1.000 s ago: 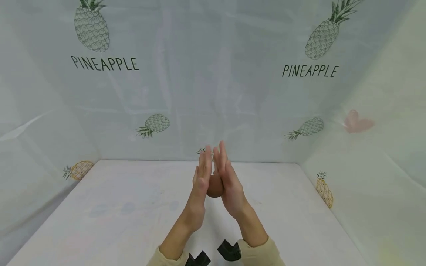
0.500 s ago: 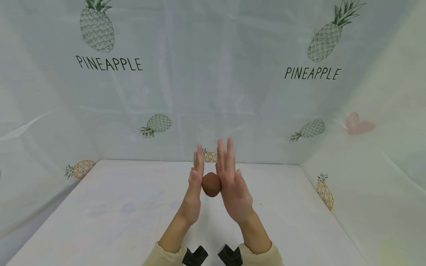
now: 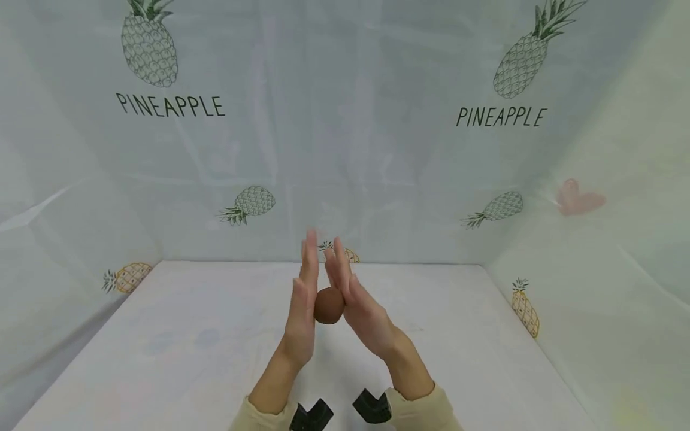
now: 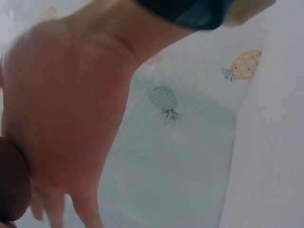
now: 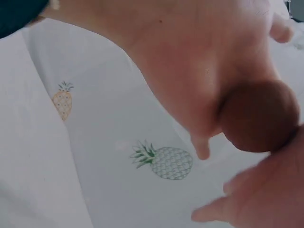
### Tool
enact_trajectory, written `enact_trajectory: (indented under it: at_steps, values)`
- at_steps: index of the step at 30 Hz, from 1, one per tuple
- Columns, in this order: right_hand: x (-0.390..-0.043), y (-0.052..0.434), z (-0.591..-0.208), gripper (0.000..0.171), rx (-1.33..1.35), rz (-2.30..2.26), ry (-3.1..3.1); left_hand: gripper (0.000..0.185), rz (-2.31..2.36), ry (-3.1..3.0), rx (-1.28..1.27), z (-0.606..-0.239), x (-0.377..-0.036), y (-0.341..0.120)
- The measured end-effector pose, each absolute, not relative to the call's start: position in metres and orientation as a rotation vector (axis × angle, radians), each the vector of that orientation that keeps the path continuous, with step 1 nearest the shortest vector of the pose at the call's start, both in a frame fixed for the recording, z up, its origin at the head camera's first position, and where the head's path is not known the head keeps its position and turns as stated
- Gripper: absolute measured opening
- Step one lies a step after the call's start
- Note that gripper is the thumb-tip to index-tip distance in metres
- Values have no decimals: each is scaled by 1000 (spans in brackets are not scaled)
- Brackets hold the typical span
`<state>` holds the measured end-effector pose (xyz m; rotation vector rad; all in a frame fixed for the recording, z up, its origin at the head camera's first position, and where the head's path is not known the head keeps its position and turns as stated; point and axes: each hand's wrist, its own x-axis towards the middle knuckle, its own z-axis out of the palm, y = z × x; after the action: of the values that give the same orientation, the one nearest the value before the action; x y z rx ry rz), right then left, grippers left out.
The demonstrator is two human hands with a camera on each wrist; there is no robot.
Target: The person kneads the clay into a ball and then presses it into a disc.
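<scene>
Frame centre: left hand [image 3: 302, 305] and right hand [image 3: 360, 305], fingers straight, press brown ball [image 3: 329, 305]; hands shifted left, still rolling.

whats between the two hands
A brown ball sits pressed between the flat palms of the left hand and right hand; the head and right wrist views show it.

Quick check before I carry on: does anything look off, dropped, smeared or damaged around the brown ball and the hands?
Nothing stands out. The brown ball sits pressed between the flat palms of the left hand and the right hand, held above the white table. It looks round and whole, with no bits dropped on the table below.
</scene>
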<state>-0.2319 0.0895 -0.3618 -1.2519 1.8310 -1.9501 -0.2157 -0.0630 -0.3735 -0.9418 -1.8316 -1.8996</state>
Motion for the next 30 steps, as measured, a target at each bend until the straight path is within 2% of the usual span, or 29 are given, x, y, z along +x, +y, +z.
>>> enact_trajectory:
  at_steps: [4,7,13,18,25,30]
  values:
    - [-226,85,-360,62,-1460,-1872,1802,63,-1950,-1811,-872,-374,-222,-72]
    - [-223,85,-356,63,-1503,-1981,1761,63,-1882,-1869,-857,-377,-227,-70]
    - [-227,93,-352,59,-1227,-2325,1772,63,-1637,-1959,-1051,-385,-223,-50]
    - [-237,101,-358,58,-1090,-2250,1905,63,-1723,-1967,-1145,-387,-217,-42]
    - [-244,97,-370,59,-1287,-1847,1991,67,-1951,-1816,-1027,-378,-216,-60]
    - [-233,85,-366,63,-1416,-1802,1979,63,-2026,-1832,-804,-374,-221,-67]
